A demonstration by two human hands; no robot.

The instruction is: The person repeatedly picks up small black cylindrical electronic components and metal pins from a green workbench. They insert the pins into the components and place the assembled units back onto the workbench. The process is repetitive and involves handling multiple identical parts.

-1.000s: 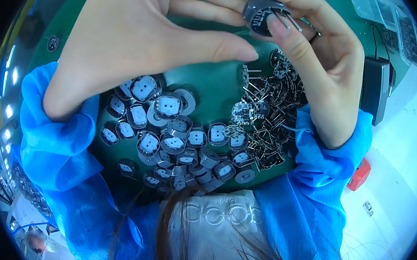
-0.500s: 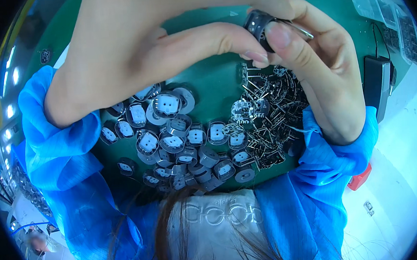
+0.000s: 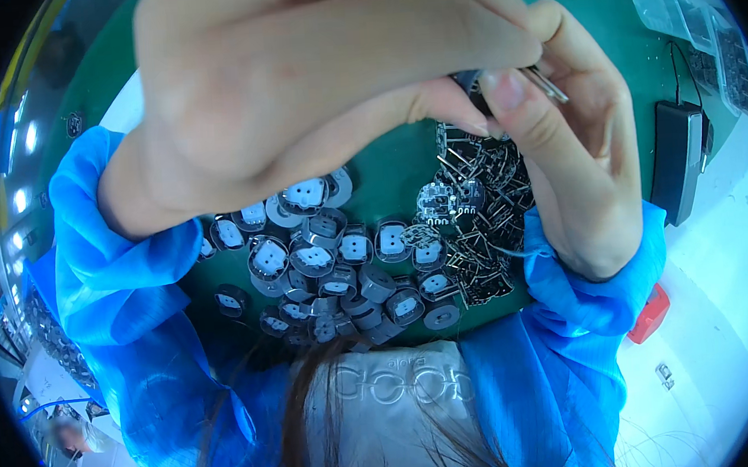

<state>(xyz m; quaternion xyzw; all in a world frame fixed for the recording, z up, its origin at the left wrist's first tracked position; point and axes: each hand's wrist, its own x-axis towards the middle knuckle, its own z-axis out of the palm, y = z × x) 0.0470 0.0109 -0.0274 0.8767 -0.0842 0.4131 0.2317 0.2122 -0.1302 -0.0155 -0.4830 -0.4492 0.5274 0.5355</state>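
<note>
Up close to the camera, above the green tabletop [image 3: 386,159], my left hand [image 3: 294,83] has swung in tighter than a moment ago, now pinching the small dark component [image 3: 470,83] together with my right hand [image 3: 577,158]. Both hands grip it; its metal pins poke out right. I judge the fitting is underway. Round grey caps [image 3: 324,263] and pinned parts [image 3: 478,226] lie below.
</note>
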